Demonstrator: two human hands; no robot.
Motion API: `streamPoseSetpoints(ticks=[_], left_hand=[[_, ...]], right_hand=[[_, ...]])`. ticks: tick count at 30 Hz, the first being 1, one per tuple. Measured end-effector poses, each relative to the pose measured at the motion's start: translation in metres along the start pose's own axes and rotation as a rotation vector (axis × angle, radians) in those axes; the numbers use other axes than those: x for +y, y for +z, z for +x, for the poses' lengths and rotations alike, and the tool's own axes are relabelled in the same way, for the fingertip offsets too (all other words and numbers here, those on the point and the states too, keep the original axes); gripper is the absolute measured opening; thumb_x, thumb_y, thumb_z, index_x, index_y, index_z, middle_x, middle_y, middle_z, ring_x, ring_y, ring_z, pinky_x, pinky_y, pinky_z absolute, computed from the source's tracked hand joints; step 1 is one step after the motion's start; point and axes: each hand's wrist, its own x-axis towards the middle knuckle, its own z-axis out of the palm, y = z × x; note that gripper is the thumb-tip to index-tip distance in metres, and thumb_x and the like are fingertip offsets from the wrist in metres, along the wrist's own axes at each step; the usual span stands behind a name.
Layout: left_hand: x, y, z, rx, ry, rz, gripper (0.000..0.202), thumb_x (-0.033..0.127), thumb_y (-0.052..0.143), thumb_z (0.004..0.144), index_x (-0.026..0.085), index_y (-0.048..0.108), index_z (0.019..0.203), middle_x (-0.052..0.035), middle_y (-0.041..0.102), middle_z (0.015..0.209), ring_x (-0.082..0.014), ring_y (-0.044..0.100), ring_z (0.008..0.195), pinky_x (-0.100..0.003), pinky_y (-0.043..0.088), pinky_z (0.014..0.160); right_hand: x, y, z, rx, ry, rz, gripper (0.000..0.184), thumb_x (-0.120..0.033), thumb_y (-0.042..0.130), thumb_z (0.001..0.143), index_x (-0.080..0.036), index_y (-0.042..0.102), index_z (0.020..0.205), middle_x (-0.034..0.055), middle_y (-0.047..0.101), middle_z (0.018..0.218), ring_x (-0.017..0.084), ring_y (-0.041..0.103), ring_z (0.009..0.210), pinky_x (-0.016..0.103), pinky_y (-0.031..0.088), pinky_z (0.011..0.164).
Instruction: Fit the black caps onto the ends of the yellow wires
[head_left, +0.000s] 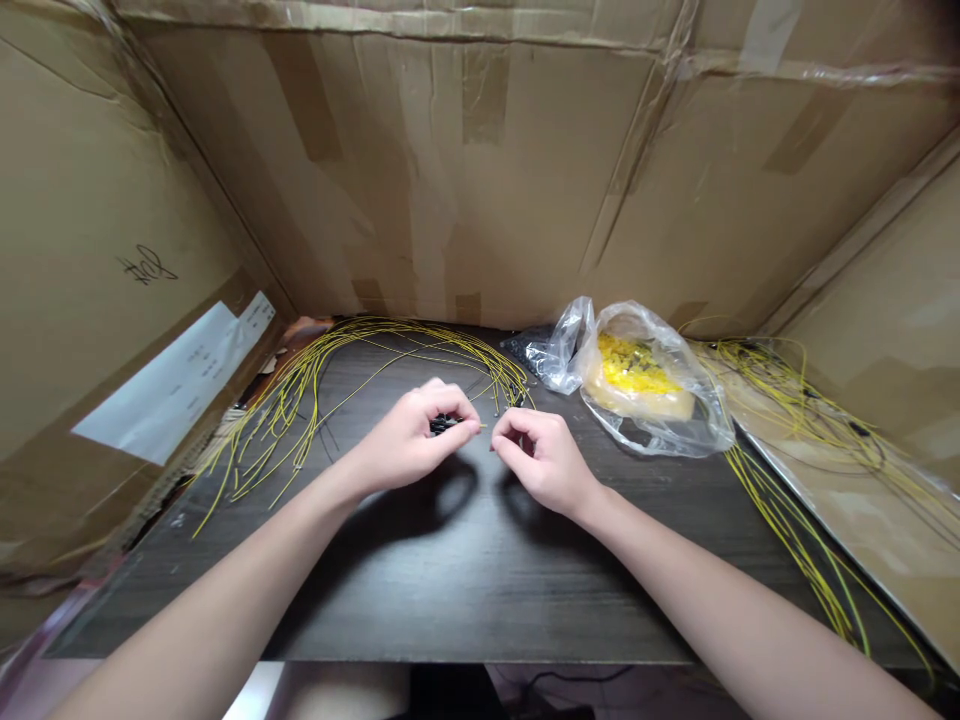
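Note:
My left hand (409, 437) is shut on a small black plastic connector (444, 424), and a short yellow wire end pokes out past its fingertips. My right hand (538, 460) is close beside it, its fingertips curled and pinched together. Nothing held there is clearly visible. Behind both hands lies a loose bundle of thin yellow wires (315, 385), fanning across the table to the left. Some wire ends sit just beyond my right hand's fingers.
A clear bag of yellow parts (637, 375) and a clear bag with black parts (553, 350) lie at the back right of the dark wood table (465, 590). More yellow wires (795, 420) rest on cardboard at the right. Cardboard walls surround the table's back and sides.

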Motion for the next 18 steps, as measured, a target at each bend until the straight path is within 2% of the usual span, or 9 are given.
streamPoseSetpoints(ticks=[2, 3, 6, 8, 10, 14, 16, 18], left_hand=[[-0.001, -0.004, 0.001, 0.184, 0.045, 0.081, 0.018, 0.03, 0.059, 0.09, 0.021, 0.069, 0.078, -0.0029, 0.067, 0.092, -0.02, 0.057, 0.092, -0.037, 0.042, 0.089], [-0.002, -0.007, 0.002, 0.272, 0.042, 0.088, 0.017, 0.031, 0.06, 0.09, 0.021, 0.069, 0.08, -0.0033, 0.066, 0.093, -0.0197, 0.058, 0.091, -0.036, 0.043, 0.088], [-0.007, -0.011, 0.002, 0.477, -0.024, 0.002, 0.015, 0.032, 0.06, 0.09, 0.02, 0.068, 0.086, -0.0033, 0.066, 0.086, -0.0162, 0.059, 0.076, -0.03, 0.047, 0.07], [-0.011, -0.012, 0.002, 0.538, -0.053, -0.036, 0.016, 0.033, 0.059, 0.091, 0.019, 0.067, 0.088, -0.0028, 0.067, 0.081, -0.0143, 0.058, 0.067, -0.027, 0.046, 0.061], [-0.015, -0.013, 0.002, 0.55, -0.014, 0.015, 0.014, 0.03, 0.058, 0.092, 0.019, 0.067, 0.09, -0.0031, 0.069, 0.082, -0.0146, 0.061, 0.068, -0.027, 0.048, 0.063], [-0.022, -0.016, 0.002, 0.495, 0.151, 0.225, 0.013, 0.025, 0.056, 0.091, 0.02, 0.067, 0.092, -0.0063, 0.071, 0.101, -0.0201, 0.064, 0.095, -0.034, 0.05, 0.088], [-0.027, -0.019, 0.002, 0.429, 0.12, 0.324, 0.015, 0.025, 0.053, 0.092, 0.021, 0.067, 0.092, -0.0071, 0.07, 0.108, -0.0227, 0.062, 0.103, -0.038, 0.046, 0.095], [-0.033, -0.021, 0.003, 0.348, 0.02, 0.408, 0.017, 0.027, 0.051, 0.091, 0.022, 0.068, 0.091, -0.0074, 0.071, 0.104, -0.0252, 0.062, 0.101, -0.039, 0.045, 0.093]], right_hand=[[0.002, 0.001, 0.001, 0.027, 0.067, 0.023, 0.015, -0.014, 0.054, 0.082, -0.017, 0.058, 0.067, -0.002, 0.056, 0.063, 0.011, 0.049, 0.059, 0.024, 0.037, 0.058], [0.003, 0.001, 0.001, 0.046, 0.105, 0.036, 0.015, -0.015, 0.054, 0.081, -0.017, 0.058, 0.067, -0.0021, 0.056, 0.062, 0.011, 0.049, 0.058, 0.024, 0.037, 0.058], [0.009, 0.001, 0.003, 0.125, 0.21, 0.084, 0.014, -0.02, 0.054, 0.081, -0.017, 0.06, 0.068, -0.0018, 0.056, 0.062, 0.012, 0.049, 0.058, 0.024, 0.037, 0.057], [0.014, 0.0, 0.005, 0.189, 0.271, 0.131, 0.015, -0.022, 0.054, 0.08, -0.017, 0.061, 0.069, -0.0014, 0.057, 0.061, 0.013, 0.051, 0.059, 0.024, 0.039, 0.057], [0.02, -0.002, 0.008, 0.252, 0.333, 0.186, 0.015, -0.024, 0.054, 0.079, -0.017, 0.063, 0.068, -0.0014, 0.056, 0.059, 0.013, 0.051, 0.056, 0.024, 0.039, 0.055], [0.037, -0.008, 0.015, 0.38, 0.453, 0.285, 0.016, -0.027, 0.053, 0.075, -0.017, 0.063, 0.066, -0.0011, 0.055, 0.057, 0.012, 0.049, 0.052, 0.023, 0.035, 0.048], [0.046, -0.011, 0.017, 0.434, 0.491, 0.283, 0.017, -0.028, 0.054, 0.074, -0.016, 0.064, 0.067, -0.0004, 0.055, 0.058, 0.013, 0.049, 0.053, 0.023, 0.033, 0.047], [0.052, -0.014, 0.019, 0.468, 0.502, 0.246, 0.018, -0.03, 0.055, 0.073, -0.016, 0.066, 0.068, 0.0001, 0.056, 0.06, 0.013, 0.049, 0.055, 0.022, 0.033, 0.046]])
